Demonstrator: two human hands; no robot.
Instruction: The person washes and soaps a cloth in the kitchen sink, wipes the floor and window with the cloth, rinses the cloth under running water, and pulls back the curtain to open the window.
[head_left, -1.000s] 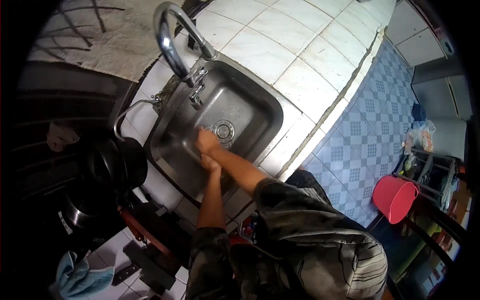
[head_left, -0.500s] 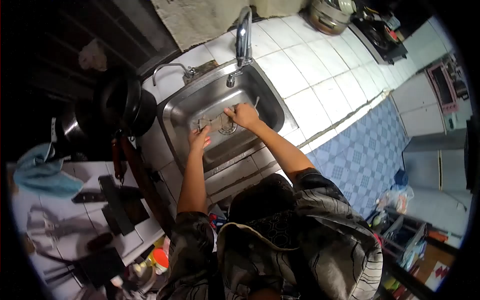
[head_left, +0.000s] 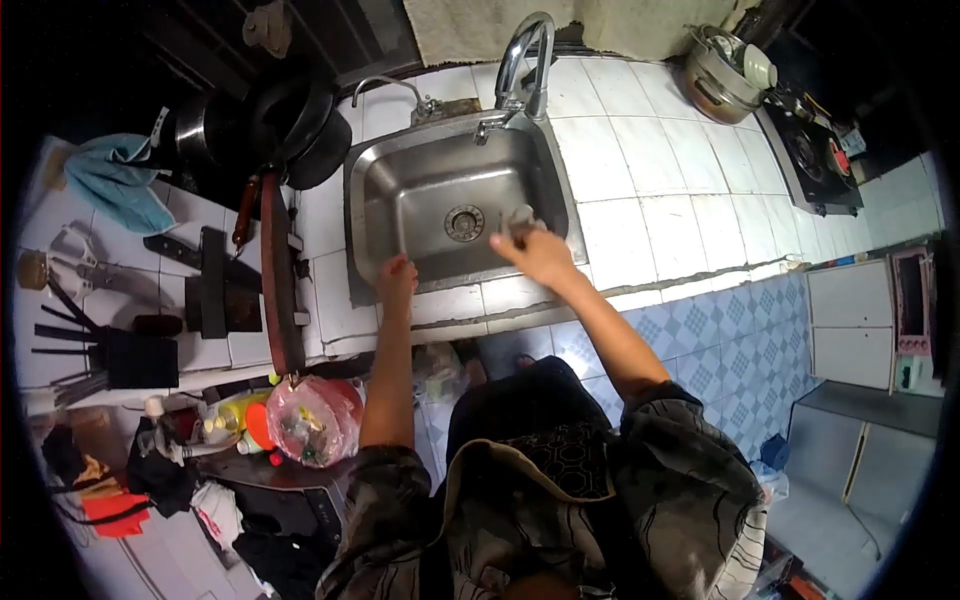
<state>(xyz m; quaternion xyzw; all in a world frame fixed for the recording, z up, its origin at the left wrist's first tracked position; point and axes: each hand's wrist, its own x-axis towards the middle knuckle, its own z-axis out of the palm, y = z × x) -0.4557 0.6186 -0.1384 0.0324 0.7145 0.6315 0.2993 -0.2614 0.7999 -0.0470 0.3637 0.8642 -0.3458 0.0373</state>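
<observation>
The steel sink (head_left: 400,200) is set in a white tiled counter, with its round drain (head_left: 464,223) showing between my hands. Over the sink's front right part is my right hand (head_left: 540,257), fingers curled around a small, pale, see-through thing (head_left: 518,222) that I cannot make out. My left hand (head_left: 398,277) is at the front left edge of the sink, its fingers curled; whether it holds anything is too small to tell. The chrome faucet (head_left: 525,60) arches behind the basin.
Dark pans (head_left: 310,125) hang left of the sink near a blue cloth (head_left: 115,185). A pot with dishes (head_left: 722,85) and a stove (head_left: 815,160) stand at the back right. Below left is a pink plastic bag (head_left: 315,420). Blue patterned floor (head_left: 710,340) lies right.
My hands have moved apart and toward the sink's front edge. The thin see-through thing stretched between them is now bunched at my right hand. The view has turned and shifted.
</observation>
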